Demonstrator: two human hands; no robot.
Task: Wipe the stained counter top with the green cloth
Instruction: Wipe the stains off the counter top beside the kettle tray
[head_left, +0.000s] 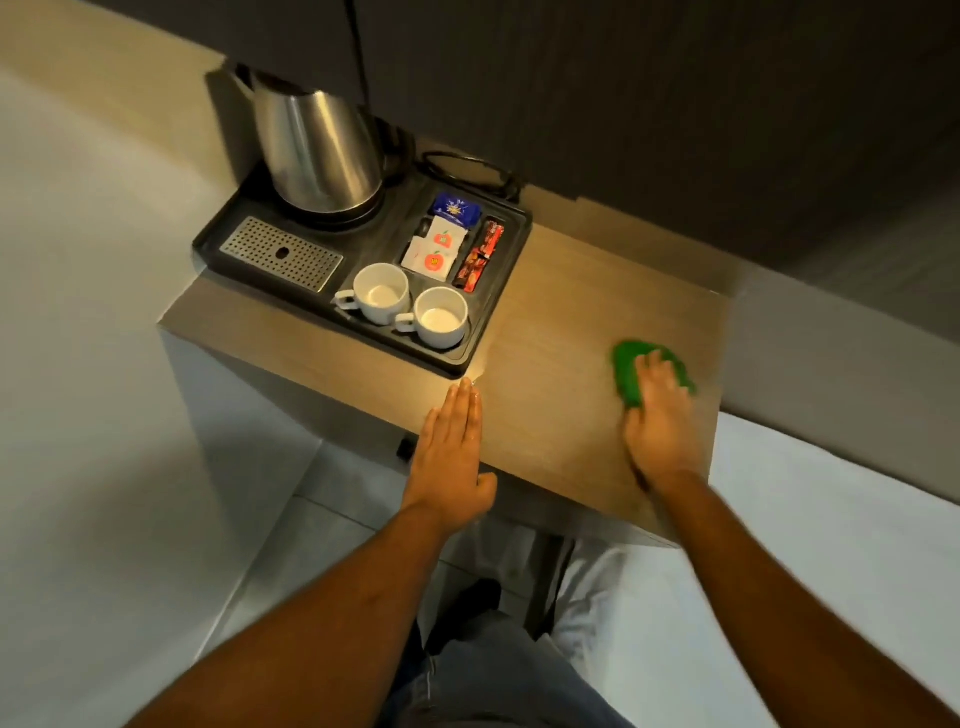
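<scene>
The wooden counter top (566, 332) runs from left to right in front of me. A green cloth (631, 369) lies on its right part, near the right edge. My right hand (660, 415) presses flat on the cloth and covers its near half; the hand is blurred. My left hand (449, 452) rests flat on the counter's front edge, fingers together and straight, holding nothing. I cannot make out a stain on the wood.
A black tray (493, 332) fills the counter's left half, carrying a steel kettle (317, 150), two white cups (410, 309), sachets (452, 244) and a metal drip grid (280, 254). A dark wall panel (675, 104) stands behind. A white bed (831, 519) lies right.
</scene>
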